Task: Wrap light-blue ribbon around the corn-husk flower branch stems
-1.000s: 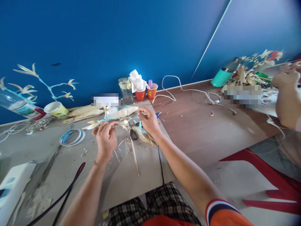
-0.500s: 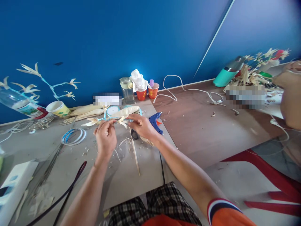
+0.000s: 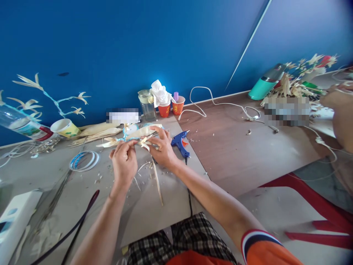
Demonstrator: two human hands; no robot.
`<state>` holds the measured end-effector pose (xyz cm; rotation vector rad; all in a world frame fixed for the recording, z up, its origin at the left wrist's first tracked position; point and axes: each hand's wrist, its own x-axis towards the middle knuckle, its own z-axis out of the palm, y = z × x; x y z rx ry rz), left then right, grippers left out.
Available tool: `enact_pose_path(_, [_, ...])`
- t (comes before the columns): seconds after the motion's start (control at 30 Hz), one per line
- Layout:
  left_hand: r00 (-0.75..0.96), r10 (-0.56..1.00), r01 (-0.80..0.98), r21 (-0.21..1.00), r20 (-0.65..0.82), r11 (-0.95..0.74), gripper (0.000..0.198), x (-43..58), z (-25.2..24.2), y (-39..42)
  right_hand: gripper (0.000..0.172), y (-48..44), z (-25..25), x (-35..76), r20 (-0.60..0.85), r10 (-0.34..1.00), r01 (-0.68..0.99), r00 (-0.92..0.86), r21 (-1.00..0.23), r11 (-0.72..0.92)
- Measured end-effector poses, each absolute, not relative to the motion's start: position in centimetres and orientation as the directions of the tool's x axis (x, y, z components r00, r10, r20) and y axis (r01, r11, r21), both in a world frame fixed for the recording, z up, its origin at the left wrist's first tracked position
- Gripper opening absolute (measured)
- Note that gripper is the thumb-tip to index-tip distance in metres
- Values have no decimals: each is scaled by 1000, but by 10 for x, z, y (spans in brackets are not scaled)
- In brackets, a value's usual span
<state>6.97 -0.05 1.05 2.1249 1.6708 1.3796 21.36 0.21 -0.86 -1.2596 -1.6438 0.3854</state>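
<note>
My left hand (image 3: 124, 158) is closed in a pinch on a thin stem wrapped in light blue tape (image 3: 120, 139). Pale dried-husk petals (image 3: 109, 142) stick out at the stem's left end. At its right end sits a small cream husk flower (image 3: 143, 142). My right hand (image 3: 163, 147) is at this flower, index finger raised and curved, the other fingertips against the petals; its grip is partly hidden. Just behind the hands lie a cream husk piece (image 3: 142, 130) and a roll of tape (image 3: 131, 129). Right of my right hand lies a blue glue gun (image 3: 180, 144).
White-and-blue tape rings (image 3: 84, 161) and a thin stick (image 3: 157, 184) lie on the table among scraps. Red paper cups (image 3: 164, 110), a glass jar (image 3: 148, 106) and a tilted yellow cup (image 3: 65, 127) stand along the wall. Another person's arm (image 3: 343, 114) shows at far right.
My right hand has shifted its fingers: the index finger has lifted and the hand is more curled around the flower. My left hand keeps its pinch. The view has shifted slightly.
</note>
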Motion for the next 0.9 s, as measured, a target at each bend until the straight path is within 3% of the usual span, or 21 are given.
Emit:
enact_pose_path(0.23, [11, 798, 731, 540, 602, -417, 22, 76, 12, -4, 10, 7, -13, 210, 447, 893, 325, 61, -854, 405])
enact_pose_path(0.43, [-2, 763, 773, 485, 646, -409, 23, 79, 11, -5, 20, -1, -12, 200, 466, 875, 178, 130, -879, 442])
enact_pose_path(0.53, [-10, 763, 784, 479, 646, -395, 23, 80, 10, -6, 22, -2, -15, 197, 507, 844, 158, 176, -861, 484])
enact_pose_path(0.6, [-7, 765, 785, 478, 644, -394, 24, 80, 10, -6, 14, -3, -17, 196, 513, 833, 166, 207, -858, 486])
enact_pose_path(0.9, [11, 780, 817, 444, 626, -368, 27, 85, 6, -8, 7, 0, -18, 191, 375, 873, 120, 310, -927, 356])
